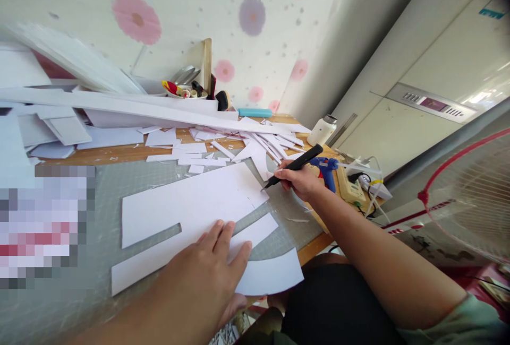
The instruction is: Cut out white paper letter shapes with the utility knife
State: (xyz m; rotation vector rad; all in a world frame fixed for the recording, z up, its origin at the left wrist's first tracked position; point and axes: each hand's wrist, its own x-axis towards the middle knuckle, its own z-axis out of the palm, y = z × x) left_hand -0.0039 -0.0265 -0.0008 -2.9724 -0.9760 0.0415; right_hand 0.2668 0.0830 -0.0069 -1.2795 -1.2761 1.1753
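Observation:
A white foam board cutout [191, 201] with slots lies flat on the grey gridded cutting mat [99, 186]. My left hand [211, 265] rests on it with fingers outstretched, pressing its lower part. Closed around a black craft knife [295, 165], my right hand [298, 179] is at the board's right end. The knife slants down to the left, its thin tip at the board's right corner. A curved white strip [274, 276] extends to the right of my left hand, near the table's front edge. My left hand hides how these parts join.
White offcuts [195, 151] litter the mat's back edge and the wooden table. A blue glue gun [327, 171] and a power strip [350, 183] lie right of my right hand. Behind them stands a white bottle [322, 130]. A fan [474, 191] is at far right.

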